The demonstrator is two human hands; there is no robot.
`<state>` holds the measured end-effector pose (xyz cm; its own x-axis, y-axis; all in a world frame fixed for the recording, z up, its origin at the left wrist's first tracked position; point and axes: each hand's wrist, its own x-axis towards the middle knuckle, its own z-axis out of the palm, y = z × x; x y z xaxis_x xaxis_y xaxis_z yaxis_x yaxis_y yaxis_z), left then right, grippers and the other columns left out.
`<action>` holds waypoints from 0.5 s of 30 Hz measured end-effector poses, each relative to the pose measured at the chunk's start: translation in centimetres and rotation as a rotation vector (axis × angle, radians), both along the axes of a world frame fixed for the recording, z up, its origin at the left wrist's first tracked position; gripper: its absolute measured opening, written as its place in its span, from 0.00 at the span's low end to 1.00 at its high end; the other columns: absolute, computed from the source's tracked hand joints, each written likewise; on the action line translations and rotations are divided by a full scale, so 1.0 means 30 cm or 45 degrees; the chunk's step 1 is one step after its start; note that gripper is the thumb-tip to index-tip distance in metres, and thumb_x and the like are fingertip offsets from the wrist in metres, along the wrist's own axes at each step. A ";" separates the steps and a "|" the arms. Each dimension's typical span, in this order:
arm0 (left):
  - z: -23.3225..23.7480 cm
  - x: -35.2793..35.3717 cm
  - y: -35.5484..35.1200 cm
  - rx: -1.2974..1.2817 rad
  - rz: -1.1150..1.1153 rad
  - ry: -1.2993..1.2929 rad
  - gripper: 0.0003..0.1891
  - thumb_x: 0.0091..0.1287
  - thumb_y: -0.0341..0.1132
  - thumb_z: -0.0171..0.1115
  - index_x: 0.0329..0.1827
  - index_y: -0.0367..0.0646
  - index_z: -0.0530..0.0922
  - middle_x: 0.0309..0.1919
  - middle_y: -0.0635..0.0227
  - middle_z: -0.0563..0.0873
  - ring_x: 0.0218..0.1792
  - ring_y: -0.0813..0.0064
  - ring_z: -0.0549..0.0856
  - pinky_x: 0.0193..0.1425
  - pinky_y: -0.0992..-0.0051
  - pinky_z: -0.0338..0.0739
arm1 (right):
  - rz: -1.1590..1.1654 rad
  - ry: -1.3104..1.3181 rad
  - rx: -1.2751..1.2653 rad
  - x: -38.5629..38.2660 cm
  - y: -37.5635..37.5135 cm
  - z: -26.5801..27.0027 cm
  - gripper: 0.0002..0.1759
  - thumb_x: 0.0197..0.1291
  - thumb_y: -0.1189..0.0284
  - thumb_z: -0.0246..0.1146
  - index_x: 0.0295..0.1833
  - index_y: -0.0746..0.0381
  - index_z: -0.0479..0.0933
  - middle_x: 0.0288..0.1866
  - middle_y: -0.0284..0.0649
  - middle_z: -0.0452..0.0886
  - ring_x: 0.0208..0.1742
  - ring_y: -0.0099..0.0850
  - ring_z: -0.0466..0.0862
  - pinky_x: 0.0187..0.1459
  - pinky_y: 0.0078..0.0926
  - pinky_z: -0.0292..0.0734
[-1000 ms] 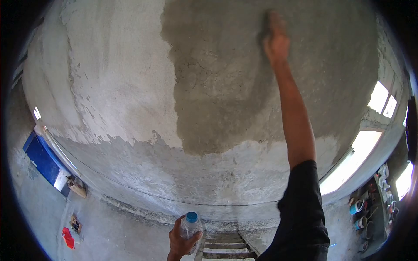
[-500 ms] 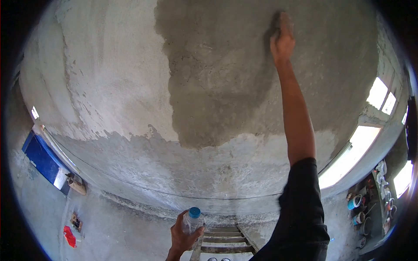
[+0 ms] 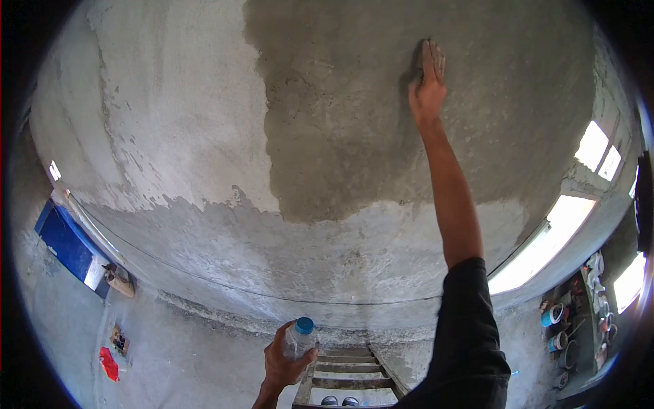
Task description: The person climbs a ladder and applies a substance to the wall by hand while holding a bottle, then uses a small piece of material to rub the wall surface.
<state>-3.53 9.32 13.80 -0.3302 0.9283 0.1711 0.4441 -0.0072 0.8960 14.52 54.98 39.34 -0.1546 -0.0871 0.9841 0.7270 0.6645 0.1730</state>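
My left hand [image 3: 281,361] is wrapped around a clear plastic bottle [image 3: 298,342] with a blue cap [image 3: 304,326], held upright low in the view. High up, my right hand [image 3: 428,85] lies against the wall [image 3: 340,129] with its fingers stretched out and pointing up. The wall there is a dark, damp-looking grey patch with an uneven edge; whether anything sits beneath the palm is hidden. Around the patch, the wall is paler and rough.
Below me is a wooden ladder [image 3: 351,369], with shoe tips [image 3: 339,401] near the bottom edge. A cable [image 3: 272,296] runs along the lower wall. Buckets [image 3: 555,315] stand at right, near bright window openings [image 3: 545,245]. A blue door [image 3: 65,242] and red item [image 3: 107,364] are at left.
My right hand has slid down and slightly left across the dark patch. My left hand still grips the bottle, slightly higher in the view.
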 end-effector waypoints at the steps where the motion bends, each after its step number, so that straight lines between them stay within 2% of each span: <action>1: -0.003 0.001 0.000 -0.007 0.003 -0.001 0.34 0.49 0.36 0.75 0.59 0.38 0.70 0.43 0.57 0.85 0.44 0.67 0.85 0.52 0.65 0.78 | -0.025 0.212 0.075 -0.002 0.009 0.004 0.36 0.54 0.86 0.54 0.71 0.60 0.61 0.71 0.44 0.66 0.70 0.41 0.67 0.64 0.34 0.69; 3: -0.014 0.000 0.004 0.009 -0.025 0.017 0.33 0.50 0.36 0.74 0.60 0.39 0.70 0.43 0.56 0.85 0.45 0.65 0.85 0.52 0.65 0.78 | -0.019 -0.123 -0.171 -0.092 0.007 -0.135 0.35 0.56 0.84 0.55 0.72 0.60 0.61 0.71 0.46 0.65 0.69 0.45 0.67 0.65 0.36 0.69; 5: 0.017 0.018 0.018 -0.056 -0.027 0.021 0.34 0.51 0.36 0.74 0.61 0.40 0.69 0.44 0.55 0.85 0.45 0.63 0.85 0.52 0.65 0.78 | -0.053 -0.864 -0.309 -0.160 -0.036 -0.349 0.34 0.58 0.81 0.54 0.72 0.59 0.60 0.72 0.47 0.63 0.70 0.47 0.66 0.68 0.40 0.65; 6: 0.027 0.023 0.014 -0.116 -0.031 0.044 0.34 0.52 0.36 0.74 0.62 0.41 0.69 0.44 0.54 0.85 0.46 0.61 0.86 0.52 0.65 0.79 | -0.022 -1.176 -0.826 -0.194 -0.114 -0.470 0.43 0.54 0.88 0.48 0.76 0.52 0.50 0.79 0.37 0.50 0.77 0.36 0.54 0.73 0.30 0.56; 7: 0.012 0.016 0.011 -0.120 -0.032 0.047 0.34 0.52 0.36 0.74 0.62 0.41 0.69 0.44 0.54 0.85 0.46 0.61 0.86 0.52 0.65 0.79 | 0.059 -1.430 -0.875 -0.213 -0.194 -0.575 0.43 0.54 0.89 0.48 0.76 0.50 0.52 0.78 0.38 0.53 0.76 0.38 0.57 0.73 0.32 0.58; 8: -0.019 0.005 0.016 -0.091 -0.054 0.149 0.34 0.53 0.40 0.73 0.63 0.42 0.69 0.44 0.51 0.85 0.45 0.56 0.86 0.50 0.64 0.79 | 0.449 -1.252 -0.994 -0.188 -0.236 -0.751 0.40 0.54 0.89 0.47 0.74 0.52 0.58 0.77 0.40 0.55 0.75 0.39 0.60 0.71 0.32 0.60; 9: -0.041 -0.004 0.012 -0.063 -0.080 0.249 0.35 0.54 0.43 0.72 0.64 0.43 0.68 0.44 0.49 0.85 0.45 0.51 0.86 0.49 0.62 0.80 | 0.753 -0.909 -1.318 -0.160 -0.387 -0.827 0.36 0.54 0.88 0.48 0.71 0.55 0.63 0.72 0.43 0.64 0.70 0.41 0.68 0.68 0.32 0.65; 10: -0.045 -0.013 0.005 -0.064 -0.083 0.249 0.35 0.54 0.43 0.72 0.64 0.43 0.68 0.44 0.49 0.85 0.45 0.51 0.86 0.49 0.62 0.80 | 0.798 -0.671 -1.586 -0.126 -0.516 -0.890 0.32 0.58 0.85 0.50 0.69 0.56 0.65 0.66 0.45 0.72 0.65 0.41 0.74 0.64 0.31 0.69; 11: -0.046 -0.019 -0.002 -0.117 -0.090 0.388 0.36 0.54 0.46 0.71 0.65 0.45 0.68 0.44 0.49 0.85 0.44 0.51 0.86 0.47 0.61 0.80 | 0.859 -0.361 -1.635 -0.105 -0.592 -1.035 0.27 0.63 0.79 0.52 0.69 0.57 0.65 0.60 0.44 0.78 0.59 0.40 0.78 0.60 0.30 0.72; 12: -0.049 -0.020 -0.008 -0.173 -0.097 0.523 0.37 0.54 0.49 0.70 0.66 0.46 0.68 0.43 0.49 0.85 0.43 0.50 0.86 0.46 0.60 0.81 | 0.806 -0.223 -1.993 -0.069 -0.671 -1.139 0.24 0.67 0.73 0.54 0.68 0.61 0.66 0.58 0.44 0.79 0.57 0.38 0.80 0.59 0.29 0.73; 13: -0.051 -0.026 -0.010 -0.176 -0.097 0.515 0.37 0.54 0.49 0.70 0.66 0.46 0.68 0.43 0.49 0.85 0.43 0.50 0.86 0.46 0.60 0.81 | 1.509 0.693 -2.607 -0.031 -0.770 -1.248 0.22 0.66 0.72 0.55 0.65 0.63 0.68 0.55 0.44 0.79 0.54 0.39 0.80 0.56 0.36 0.76; 15: -0.040 -0.030 -0.010 -0.500 -0.291 0.844 0.38 0.53 0.52 0.69 0.66 0.46 0.68 0.41 0.50 0.85 0.40 0.52 0.86 0.44 0.59 0.81 | 1.424 1.206 -2.996 0.026 -0.960 -1.363 0.21 0.64 0.73 0.57 0.63 0.63 0.70 0.53 0.46 0.79 0.54 0.42 0.80 0.52 0.44 0.79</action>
<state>-4.44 9.02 12.59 -0.0690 0.9937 -0.0881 0.9102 0.0989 0.4022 15.30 26.18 -1.56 -0.5396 0.6893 -0.4835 -0.2281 -0.6725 -0.7041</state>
